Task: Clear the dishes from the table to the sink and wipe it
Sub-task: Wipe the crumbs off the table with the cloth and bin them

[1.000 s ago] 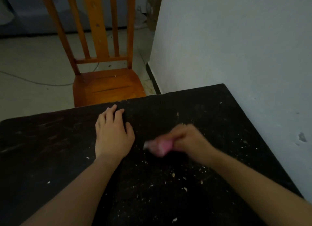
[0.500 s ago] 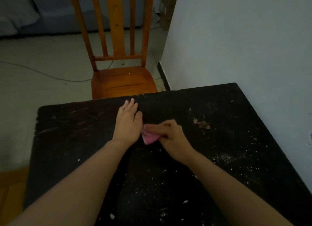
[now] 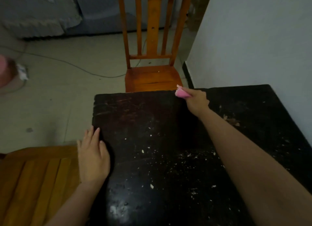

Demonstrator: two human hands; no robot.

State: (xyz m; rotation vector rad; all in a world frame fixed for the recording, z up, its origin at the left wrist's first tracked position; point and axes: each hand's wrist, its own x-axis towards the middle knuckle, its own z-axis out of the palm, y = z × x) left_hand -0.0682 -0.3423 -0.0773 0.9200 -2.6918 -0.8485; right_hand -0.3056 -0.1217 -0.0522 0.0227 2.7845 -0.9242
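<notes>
A dark, scratched table (image 3: 138, 117) fills the lower right of the head view, with several pale crumbs (image 3: 152, 186) scattered over its near half. My right hand (image 3: 196, 101) reaches to the table's far edge and grips a small pink cloth (image 3: 181, 93) that pokes out past the fingers. My left hand (image 3: 92, 156) lies flat with straight fingers on the table's left edge. No dishes are in view.
One wooden chair (image 3: 152, 73) stands beyond the far edge. Another wooden seat (image 3: 37, 178) sits at the table's left side. A white wall (image 3: 253, 39) runs along the right. On the floor lie a cable (image 3: 67, 63) and a pink object (image 3: 5, 70) at the left margin.
My right hand has carried the pink cloth from the table's middle to its far edge. My left hand slid from the middle to the left edge. The view has swung left.
</notes>
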